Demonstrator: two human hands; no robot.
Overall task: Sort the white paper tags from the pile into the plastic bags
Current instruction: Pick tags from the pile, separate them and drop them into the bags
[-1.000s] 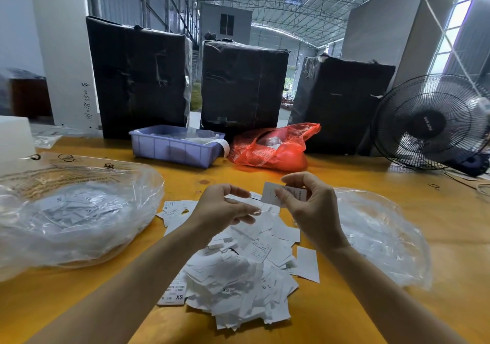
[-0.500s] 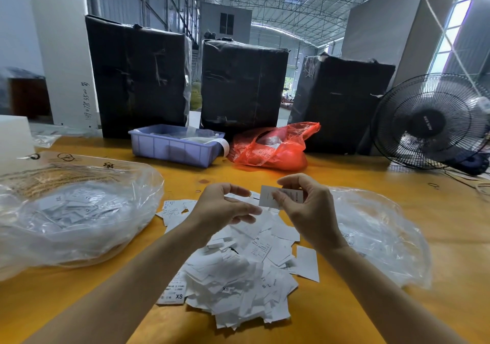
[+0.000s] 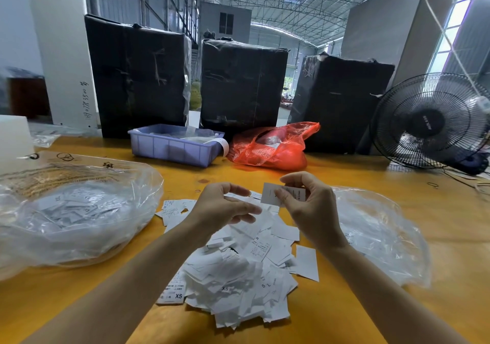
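A pile of white paper tags (image 3: pixel 238 277) lies on the yellow table (image 3: pixel 371 314) in front of me. Above its far edge, my right hand (image 3: pixel 313 211) pinches one white tag (image 3: pixel 269 194) between thumb and fingers. My left hand (image 3: pixel 221 207) hovers just left of that tag with fingers loosely curled; I see nothing held in it. A clear plastic bag (image 3: pixel 79 211) with tags inside lies to the left of the pile. A second clear plastic bag (image 3: pixel 379 237), flatter and also holding tags, lies to the right.
At the back of the table stand a blue plastic bin (image 3: pixel 175 149), a red plastic bag (image 3: pixel 267 149), three black wrapped boxes (image 3: pixel 138 78) and a black fan (image 3: pixel 429 121). A white block (image 3: pixel 13 137) is at the far left edge.
My right hand has turned the pinched tag slightly and kept it above the pile. My left hand's fingers have loosened and spread a little. The pile and bags have not moved.
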